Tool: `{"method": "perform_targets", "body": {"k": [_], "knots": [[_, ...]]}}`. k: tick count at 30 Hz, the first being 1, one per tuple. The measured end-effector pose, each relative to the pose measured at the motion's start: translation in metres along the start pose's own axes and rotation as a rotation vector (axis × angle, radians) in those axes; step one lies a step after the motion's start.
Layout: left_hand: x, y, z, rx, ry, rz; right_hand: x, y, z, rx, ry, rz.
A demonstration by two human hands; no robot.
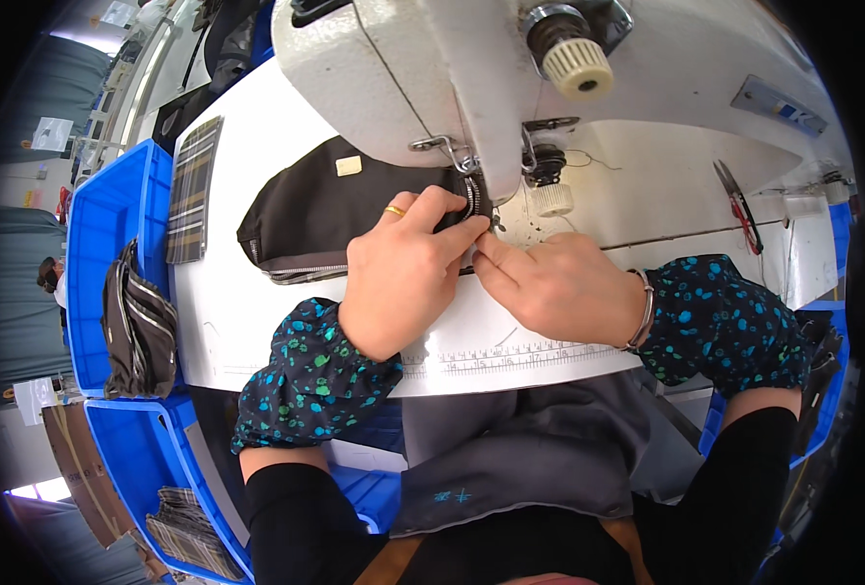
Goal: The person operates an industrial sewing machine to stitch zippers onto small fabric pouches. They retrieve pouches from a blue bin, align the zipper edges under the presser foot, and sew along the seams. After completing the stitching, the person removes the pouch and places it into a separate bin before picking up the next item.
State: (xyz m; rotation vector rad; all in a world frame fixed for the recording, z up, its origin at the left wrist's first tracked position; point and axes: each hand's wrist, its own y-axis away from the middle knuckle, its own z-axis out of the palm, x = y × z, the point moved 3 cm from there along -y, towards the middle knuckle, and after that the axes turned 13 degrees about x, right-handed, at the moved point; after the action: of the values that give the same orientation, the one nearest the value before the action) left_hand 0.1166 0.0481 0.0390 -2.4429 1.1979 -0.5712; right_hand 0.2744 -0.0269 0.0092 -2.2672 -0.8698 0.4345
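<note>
A black fabric pouch piece (301, 219) with a metal zipper along its edges lies flat under the white sewing machine (384, 88). A small cream label sits on its upper part. My left hand (401, 263), with a ring on one finger, presses and pinches the pouch piece at its zippered right end, close to the needle area. Beside it, my right hand (564, 288) has its fingers closed on the same end, thumb and forefinger together. The fingertips of both hands nearly meet there. What lies directly beneath the fingers is hidden.
Red-handled scissors (739, 207) lie on the white table (647, 195) at the right. A plaid fabric piece (193, 190) rests at the left edge. Blue bins (111, 210) with black zippered pieces (140, 327) and plaid pieces (191, 531) stand at the left. A printed ruler (510, 361) runs along the front edge.
</note>
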Motion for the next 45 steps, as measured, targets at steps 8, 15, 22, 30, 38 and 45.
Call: {"method": "perform_targets", "body": {"k": [8, 15, 22, 30, 38, 45], "knots": [[-0.002, -0.008, 0.003, -0.004, -0.028, 0.031, 0.006, 0.004, 0.007, -0.076, 0.104, 0.058], [-0.007, -0.019, 0.007, -0.032, -0.014, 0.064, 0.019, -0.001, 0.01, -0.059, 0.103, 0.099], [-0.007, -0.023, 0.0, -0.125, 0.052, 0.031, 0.024, -0.004, 0.006, 0.011, 0.104, 0.114], [-0.018, -0.034, -0.005, -0.199, 0.132, 0.022, 0.019, -0.004, 0.008, 0.071, 0.002, 0.067], [-0.013, -0.029, -0.002, -0.217, 0.029, 0.07, 0.018, -0.003, 0.011, -0.061, -0.039, 0.104], [-0.008, -0.032, -0.005, -0.253, 0.048, 0.069, 0.023, -0.003, 0.006, -0.063, -0.072, 0.115]]}}
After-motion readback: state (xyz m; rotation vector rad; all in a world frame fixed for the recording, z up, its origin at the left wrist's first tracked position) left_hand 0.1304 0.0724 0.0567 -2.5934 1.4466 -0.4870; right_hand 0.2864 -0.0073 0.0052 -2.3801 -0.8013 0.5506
